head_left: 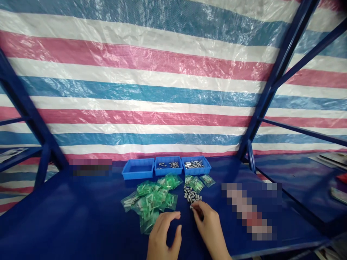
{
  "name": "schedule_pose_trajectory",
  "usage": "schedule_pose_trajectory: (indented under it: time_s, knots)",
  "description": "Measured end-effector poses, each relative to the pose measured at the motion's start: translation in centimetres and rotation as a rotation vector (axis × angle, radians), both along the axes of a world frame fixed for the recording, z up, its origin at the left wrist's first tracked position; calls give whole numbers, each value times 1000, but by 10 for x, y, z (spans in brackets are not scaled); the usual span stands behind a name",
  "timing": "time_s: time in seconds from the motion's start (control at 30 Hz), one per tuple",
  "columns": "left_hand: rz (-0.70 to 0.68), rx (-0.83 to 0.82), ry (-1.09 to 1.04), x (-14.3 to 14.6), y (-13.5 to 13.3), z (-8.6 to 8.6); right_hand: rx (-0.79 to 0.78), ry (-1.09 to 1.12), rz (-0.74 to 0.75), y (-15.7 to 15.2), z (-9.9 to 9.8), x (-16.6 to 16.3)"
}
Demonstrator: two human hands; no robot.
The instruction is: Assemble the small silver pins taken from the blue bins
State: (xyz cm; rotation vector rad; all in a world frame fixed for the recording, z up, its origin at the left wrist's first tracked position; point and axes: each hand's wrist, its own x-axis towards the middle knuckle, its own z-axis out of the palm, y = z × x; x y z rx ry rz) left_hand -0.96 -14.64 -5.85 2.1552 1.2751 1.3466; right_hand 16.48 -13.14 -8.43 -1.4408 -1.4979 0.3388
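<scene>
My left hand (164,236) is held open above the blue table, its thumb and fingers curved apart with nothing between them. Just beyond it lies a heap of small green-tinted plastic bags (154,196) with metal parts inside. My right hand (207,218) pinches at the near edge of a pile of small silver metal fittings (191,194). A small metal fitting (191,207) shows at its fingertips. Behind that pile lie a few more green bags (195,183), one of them a little apart to the right.
Three blue trays stand in a row at the back: the left tray (138,176) is bare, the middle tray (168,172) has small metal pieces, the right tray (197,170) metal cylinders. Blue metal frame posts (267,97) flank the table (89,213). Striped sheeting (151,90) hangs behind.
</scene>
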Motion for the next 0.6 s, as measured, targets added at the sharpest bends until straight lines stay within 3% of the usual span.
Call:
schedule_pose_trajectory:
  time_s: [0.17,0.3,0.47,0.6]
  knots:
    - [-32,-125,-185,0,4,9,-43,351,218,-18,29,-18]
    - [-124,-305,-390,1,-1,16,23,364,292,-27,49,-27]
    - [-153,-410,-516,-2,-5,17,16,380,342,-28,53,-28]
    - [-93,-419,-552,-4,-4,16,-13,468,336,-27,48,-34]
